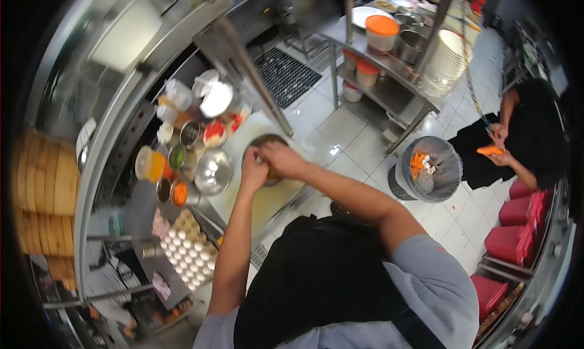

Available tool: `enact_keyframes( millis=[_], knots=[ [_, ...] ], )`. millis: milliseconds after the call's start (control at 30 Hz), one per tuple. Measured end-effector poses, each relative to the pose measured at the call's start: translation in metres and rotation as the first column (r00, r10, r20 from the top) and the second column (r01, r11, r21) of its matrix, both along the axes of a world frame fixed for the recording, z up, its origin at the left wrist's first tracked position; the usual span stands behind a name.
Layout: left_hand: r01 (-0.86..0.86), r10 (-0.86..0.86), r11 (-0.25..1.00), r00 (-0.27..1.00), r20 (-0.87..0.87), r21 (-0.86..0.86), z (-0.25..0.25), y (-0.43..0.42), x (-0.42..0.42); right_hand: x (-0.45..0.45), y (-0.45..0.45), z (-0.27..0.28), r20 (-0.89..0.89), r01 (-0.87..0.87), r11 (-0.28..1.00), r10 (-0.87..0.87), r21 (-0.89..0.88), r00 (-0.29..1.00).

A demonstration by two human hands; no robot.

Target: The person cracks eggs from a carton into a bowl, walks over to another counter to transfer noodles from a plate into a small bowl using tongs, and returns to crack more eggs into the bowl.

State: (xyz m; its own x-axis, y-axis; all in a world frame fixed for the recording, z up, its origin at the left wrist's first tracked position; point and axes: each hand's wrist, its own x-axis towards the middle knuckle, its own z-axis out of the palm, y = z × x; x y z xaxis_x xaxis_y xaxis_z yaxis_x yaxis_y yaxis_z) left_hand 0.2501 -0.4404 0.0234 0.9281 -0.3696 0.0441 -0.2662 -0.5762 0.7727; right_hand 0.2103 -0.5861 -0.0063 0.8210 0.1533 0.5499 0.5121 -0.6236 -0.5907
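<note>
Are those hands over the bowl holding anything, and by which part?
I can't tell: the left hand and right hand meet above the bowl, hiding any hold.

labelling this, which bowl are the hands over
The bowl beneath the left hand and right hand, right of the shiny steel bowl, which has neither above it.

Bright overall, pale glare on floor tiles (342, 143), fisheye-bent edges, blackened corners, slight softness.

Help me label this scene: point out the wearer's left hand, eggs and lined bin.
Left hand (252, 170), head view: back of the hand.
White eggs (188, 258), head view: middle of the group.
Lined bin (448, 177), head view: bare inner liner.
</note>
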Motion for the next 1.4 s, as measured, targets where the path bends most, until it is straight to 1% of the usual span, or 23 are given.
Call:
enact_keyframes(
  millis=[167, 233, 300, 333, 367, 400, 467, 533, 567, 600, 667, 733, 800, 833, 867, 900, 933, 967, 1067, 1133, 1267, 1333, 1400],
  knots=[
    [0.144, -0.189, 0.976, 0.932, 0.31, 0.162, 0.039, 0.022, -0.015, -0.014, -0.027, 0.039, -0.066, -0.178, 0.982, 0.183, 0.07, 0.981],
    [0.125, -0.167, 0.949, 0.978, -0.124, -0.29, 0.041, 0.012, -0.011, -0.016, -0.024, 0.055, -0.084, -0.152, 0.962, 0.175, 0.227, 0.981],
    [0.05, -0.127, 0.924, 0.975, -0.182, -0.378, 0.046, 0.007, -0.013, -0.014, -0.019, 0.043, -0.133, -0.034, 0.898, 0.102, 0.439, 0.986],
    [0.072, -0.117, 0.934, 0.987, -0.108, -0.35, 0.045, 0.009, -0.012, -0.017, -0.02, 0.058, -0.374, 0.12, 0.885, 0.064, 0.449, 0.925],
    [0.054, -0.069, 0.95, 0.997, -0.039, -0.308, 0.054, 0.02, -0.016, -0.009, -0.027, 0.032, -0.449, 0.155, 0.796, 0.158, 0.585, 0.88],
    [0.047, -0.022, 0.985, 0.989, 0.146, -0.167, 0.075, 0.038, -0.021, -0.025, -0.03, 0.051, -0.468, 0.26, 0.529, 0.307, 0.807, 0.829],
    [-0.168, 0.198, 0.979, 0.924, 0.326, -0.118, 0.064, 0.098, -0.009, -0.047, -0.058, 0.044, -0.273, 0.238, 0.135, 0.453, 0.962, 0.849],
    [-0.447, 0.44, 0.89, 0.801, 0.406, -0.083, 0.06, 0.181, 0.0, -0.084, -0.108, 0.021, -0.314, 0.309, 0.084, 0.421, 0.947, 0.851],
    [-0.568, 0.527, 0.822, 0.789, 0.318, 0.048, 0.056, 0.226, -0.001, -0.105, -0.135, 0.011, -0.379, 0.377, 0.085, 0.381, 0.922, 0.843],
    [-0.639, 0.51, 0.748, 0.725, 0.462, 0.177, 0.037, 0.272, 0.003, -0.13, -0.161, 0.003, -0.417, 0.409, 0.101, 0.349, 0.907, 0.839],
    [-0.512, 0.531, 0.617, 0.831, 0.164, 0.598, 0.012, 0.365, -0.001, -0.18, -0.23, -0.033, -0.585, 0.579, 0.104, 0.254, 0.808, 0.77],
    [-0.464, 0.456, 0.637, 0.871, 0.183, 0.616, 0.008, 0.397, -0.021, -0.229, -0.299, -0.055, -0.677, 0.674, 0.07, 0.126, 0.736, 0.726],
    [-0.228, 0.308, 0.7, 0.951, 0.002, 0.676, 0.014, 0.406, -0.025, -0.263, -0.3, -0.011, -0.849, 0.894, 0.036, -0.3, 0.447, 0.436],
    [-0.277, 0.311, 0.687, 0.948, 0.073, 0.672, -0.008, 0.42, -0.027, -0.287, -0.325, -0.023, -0.841, 0.97, 0.203, -0.495, 0.132, 0.218],
    [-0.32, 0.298, 0.689, 0.943, 0.148, 0.651, -0.033, 0.435, -0.024, -0.311, -0.357, -0.059, -0.828, 0.918, 0.217, -0.399, 0.332, 0.394],
    [-0.301, 0.244, 0.745, 0.954, 0.177, 0.595, -0.052, 0.448, -0.019, -0.327, -0.348, -0.059, -0.835, 0.948, 0.307, -0.497, 0.085, 0.236],
    [-0.257, 0.179, 0.806, 0.965, 0.194, 0.534, -0.075, 0.468, -0.012, -0.333, -0.333, -0.066, -0.859, 0.983, 0.152, -0.484, 0.104, 0.166],
    [-0.207, 0.098, 0.777, 0.973, 0.21, 0.594, -0.086, 0.494, -0.002, -0.347, -0.34, -0.099, -0.882, 0.96, 0.264, -0.426, 0.094, 0.203],
    [0.022, -0.168, 0.753, 0.973, 0.159, 0.658, -0.023, 0.443, 0.0, -0.294, -0.236, -0.054, -0.9, 0.881, 0.374, -0.205, 0.29, 0.384],
    [-0.117, 0.069, 0.804, 0.992, 0.104, 0.583, -0.022, 0.439, -0.007, -0.254, -0.18, -0.03, -0.86, 0.798, 0.448, -0.113, 0.403, 0.498],
    [-0.122, 0.071, 0.896, 0.988, 0.134, 0.428, -0.006, 0.428, -0.017, -0.193, -0.081, 0.012, -0.644, 0.528, 0.608, -0.035, 0.593, 0.764],
    [-0.3, 0.292, 0.953, 0.944, 0.154, 0.033, -0.006, 0.43, -0.013, -0.164, -0.033, 0.041, -0.494, 0.367, 0.755, -0.066, 0.543, 0.867],
    [-0.372, 0.342, 0.892, 0.927, -0.156, -0.258, 0.013, 0.374, -0.023, -0.144, 0.006, 0.083, -0.386, 0.159, 0.856, 0.05, 0.491, 0.921]
  ],
)
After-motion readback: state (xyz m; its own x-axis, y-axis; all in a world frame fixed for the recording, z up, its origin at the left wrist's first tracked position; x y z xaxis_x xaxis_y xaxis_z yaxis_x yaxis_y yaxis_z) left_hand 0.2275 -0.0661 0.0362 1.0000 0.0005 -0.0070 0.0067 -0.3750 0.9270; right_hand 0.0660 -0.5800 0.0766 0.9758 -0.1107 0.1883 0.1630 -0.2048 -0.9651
